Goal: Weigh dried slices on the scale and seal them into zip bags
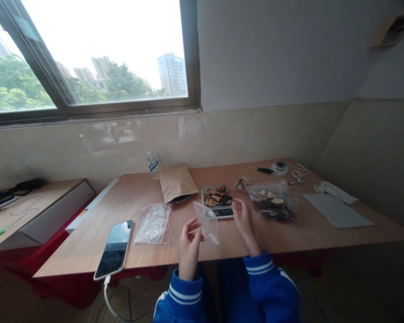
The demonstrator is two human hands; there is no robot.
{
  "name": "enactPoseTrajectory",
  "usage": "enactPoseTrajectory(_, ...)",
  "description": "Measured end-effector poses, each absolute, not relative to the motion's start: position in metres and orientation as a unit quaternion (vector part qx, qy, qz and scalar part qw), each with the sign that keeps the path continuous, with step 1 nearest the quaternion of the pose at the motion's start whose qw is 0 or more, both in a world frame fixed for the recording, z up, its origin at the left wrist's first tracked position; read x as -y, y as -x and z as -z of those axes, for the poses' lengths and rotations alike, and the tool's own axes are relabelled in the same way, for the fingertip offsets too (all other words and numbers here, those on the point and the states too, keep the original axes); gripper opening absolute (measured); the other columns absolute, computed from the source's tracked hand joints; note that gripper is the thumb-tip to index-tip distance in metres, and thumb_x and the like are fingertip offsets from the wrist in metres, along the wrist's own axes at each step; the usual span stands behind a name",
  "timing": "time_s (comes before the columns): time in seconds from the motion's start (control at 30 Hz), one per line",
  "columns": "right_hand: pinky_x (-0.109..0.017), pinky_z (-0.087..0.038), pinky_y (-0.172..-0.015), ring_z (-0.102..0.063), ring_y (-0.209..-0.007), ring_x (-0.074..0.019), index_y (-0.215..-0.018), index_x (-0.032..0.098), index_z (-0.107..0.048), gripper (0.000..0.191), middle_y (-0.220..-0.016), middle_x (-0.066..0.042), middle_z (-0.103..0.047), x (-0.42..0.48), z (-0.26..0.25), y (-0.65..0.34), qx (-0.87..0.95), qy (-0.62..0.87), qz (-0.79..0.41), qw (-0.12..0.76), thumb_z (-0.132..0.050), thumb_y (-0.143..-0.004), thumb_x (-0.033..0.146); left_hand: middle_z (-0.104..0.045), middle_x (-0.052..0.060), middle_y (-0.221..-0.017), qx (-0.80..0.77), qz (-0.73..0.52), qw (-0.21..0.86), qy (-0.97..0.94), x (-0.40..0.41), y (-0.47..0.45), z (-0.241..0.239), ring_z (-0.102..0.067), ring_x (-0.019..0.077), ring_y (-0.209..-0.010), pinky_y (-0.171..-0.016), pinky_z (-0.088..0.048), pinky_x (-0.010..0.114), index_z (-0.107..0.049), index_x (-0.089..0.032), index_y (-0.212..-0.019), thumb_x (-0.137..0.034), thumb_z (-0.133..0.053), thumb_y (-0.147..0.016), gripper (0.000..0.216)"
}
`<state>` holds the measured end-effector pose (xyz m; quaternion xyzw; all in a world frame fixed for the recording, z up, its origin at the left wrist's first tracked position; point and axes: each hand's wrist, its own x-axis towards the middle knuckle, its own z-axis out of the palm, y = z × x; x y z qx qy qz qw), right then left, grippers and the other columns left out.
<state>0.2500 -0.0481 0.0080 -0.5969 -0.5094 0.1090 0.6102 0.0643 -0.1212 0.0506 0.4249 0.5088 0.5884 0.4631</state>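
Tabletop: wooden [289, 238], set against a wall [256, 67] below a window [121, 49]; my hands work at its near edge.
Scale: stands [226, 218] mid-tabletop, directly ahead of me; its pan bears a heap of dried slices [216, 195].
Left hand: grasps [189, 237] a small clear bag [209, 228] by its left side, between thumb and fingers; the bag overlaps the scale's near left corner.
Right hand: fingertips drawn together [243, 214] at the scale's right edge, beside the slices; I cannot tell whether a slice is gripped.
Step in hand: judged to be handling slices at the scale, with the bag held ready.
Next move: appears to call for a steady left grip, a spread bag mouth and a light right pinch, without jarring the scale.
Display: lit digits [224, 212] too small and blurred to read.
Bag mouth: position and opening not clear; film transparent, with glare.
Paper bag: behind the scale, to its left [177, 183]; dark mouth, contents hidden.
Filled bags: right of the scale [273, 207]; overlapping, count uncertain.
Phone: at the left [115, 247]; its cable runs out of frame.
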Motion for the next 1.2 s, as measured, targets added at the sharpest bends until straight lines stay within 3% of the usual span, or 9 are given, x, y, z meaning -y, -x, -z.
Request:
enactPoseTrajectory(0.07,-0.049,-0.039,-0.092,-0.053,-0.106,-0.0299,-0.104,0.014,-0.058,0.039,-0.107,-0.017,-0.061,0.021,-0.004,-0.256,0.542,0.605,-0.039,0.581,-0.048,-0.079,0.042,-0.065,0.011,-0.090,-0.506,-0.590,0.471,-0.417,0.125,-0.058,-0.052,-0.062,0.0152,-0.065,-0.060,-0.054,0.031,-0.060,-0.014,-0.102,-0.041,-0.072,-0.063,0.049)
enactPoseTrajectory(0.17,-0.048,-0.039,-0.092,-0.052,-0.107,-0.0317,-0.106,0.011,-0.058,0.043,-0.109,-0.019,-0.061,-0.012,0.003,-0.259,0.574,0.636,-0.028,0.516,-0.056,-0.071,0.035,-0.063,0.009,-0.088,-0.509,-0.591,0.481,-0.401,0.131,-0.046,-0.059,-0.062,0.0151,-0.066,-0.061,-0.055,0.031,-0.058,-0.013,-0.104,-0.044,-0.074,-0.061,0.055)
enactPoseTrajectory(0.3,-0.044,-0.042,-0.086,-0.058,-0.096,-0.0306,-0.094,0.010,-0.063,0.032,-0.095,-0.018,-0.066,-0.026,0.015,-0.259,0.563,0.671,-0.056,0.480,-0.053,-0.070,0.028,-0.062,0.008,-0.088,-0.516,-0.604,0.483,-0.368,0.132,-0.034,-0.067,-0.063,0.0154,-0.068,-0.063,-0.056,0.031,-0.057,-0.012,-0.105,-0.043,-0.076,-0.061,0.058)
enactPoseTrajectory(0.53,-0.034,-0.047,-0.066,-0.064,-0.072,-0.0256,-0.078,0.013,-0.065,0.026,-0.076,-0.014,-0.069,-0.013,0.013,-0.278,0.543,0.679,-0.075,0.489,-0.051,-0.074,0.035,-0.062,0.006,-0.080,-0.516,-0.621,0.490,-0.329,0.122,-0.038,-0.062,-0.061,0.0127,-0.059,-0.057,-0.054,0.027,-0.059,-0.010,-0.101,-0.041,-0.079,-0.055,0.059)
enactPoseTrajectory(0.67,-0.036,-0.049,-0.065,-0.063,-0.068,-0.0244,-0.078,0.013,-0.066,0.034,-0.076,-0.014,-0.069,0.003,-0.006,-0.284,0.496,0.641,-0.138,0.569,-0.056,-0.071,0.045,-0.063,0.006,-0.080,-0.517,-0.619,0.491,-0.329,0.121,-0.044,-0.057,-0.061,0.0125,-0.060,-0.058,-0.053,0.027,-0.059,-0.010,-0.101,-0.041,-0.078,-0.057,0.057)
enactPoseTrajectory(0.8,-0.033,-0.051,-0.060,-0.063,-0.067,-0.0216,-0.088,0.012,-0.066,0.046,-0.078,-0.011,-0.069,0.035,-0.039,-0.262,0.457,0.556,-0.285,0.633,-0.064,-0.067,0.052,-0.063,0.006,-0.076,-0.518,-0.614,0.494,-0.332,0.120,-0.048,-0.054,-0.061,0.0135,-0.060,-0.057,-0.052,0.028,-0.059,-0.009,-0.100,-0.043,-0.078,-0.056,0.058)
enactPoseTrajectory(1.03,-0.025,-0.046,-0.046,-0.058,-0.055,-0.0160,-0.094,0.014,-0.066,0.045,-0.071,-0.006,-0.068,0.095,-0.068,-0.200,0.492,0.487,-0.451,0.563,-0.067,-0.065,0.048,-0.064,0.009,-0.083,-0.543,-0.613,0.438,-0.371,0.125,-0.060,-0.052,-0.062,0.0173,-0.070,-0.059,-0.050,0.028,-0.061,-0.012,-0.102,-0.049,-0.073,-0.060,0.057)
enactPoseTrajectory(1.2,-0.027,-0.048,-0.056,-0.060,-0.061,-0.0160,-0.092,0.015,-0.068,0.028,-0.079,-0.006,-0.069,0.105,-0.059,-0.193,0.571,0.508,-0.424,0.487,-0.061,-0.071,0.033,-0.065,0.010,-0.088,-0.556,-0.598,0.414,-0.402,0.132,-0.062,-0.055,-0.062,0.0197,-0.079,-0.068,-0.050,0.031,-0.063,-0.014,-0.102,-0.049,-0.069,-0.065,0.050)
